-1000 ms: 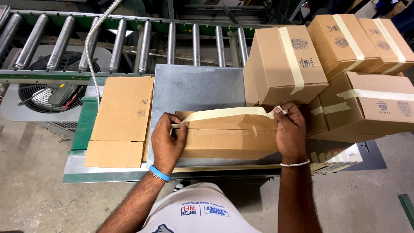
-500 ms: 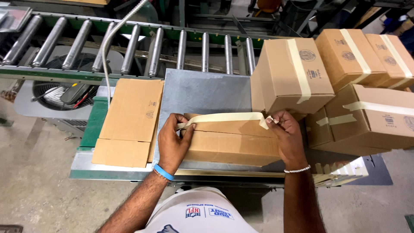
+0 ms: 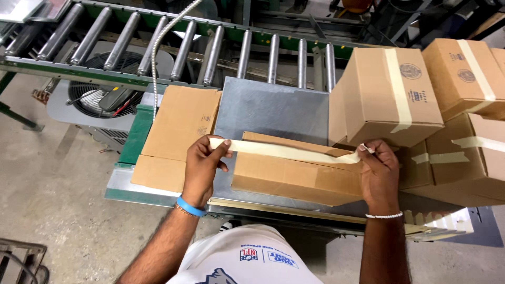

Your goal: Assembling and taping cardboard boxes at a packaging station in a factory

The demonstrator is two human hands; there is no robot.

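Head view: your tape strip is stretched across the box but not yet pressed flat.

At left of centre, your left hand (image 3: 202,167) pinches one end of the tan paper tape strip (image 3: 286,151), held just above the long cardboard box (image 3: 294,174) lying mid-frame on the grey metal table (image 3: 273,108). Right of centre, your right hand (image 3: 380,171) pins the other end against the box's far corner. Judging from this, the seam is lined up; smoothing the strip down looks like what remains.
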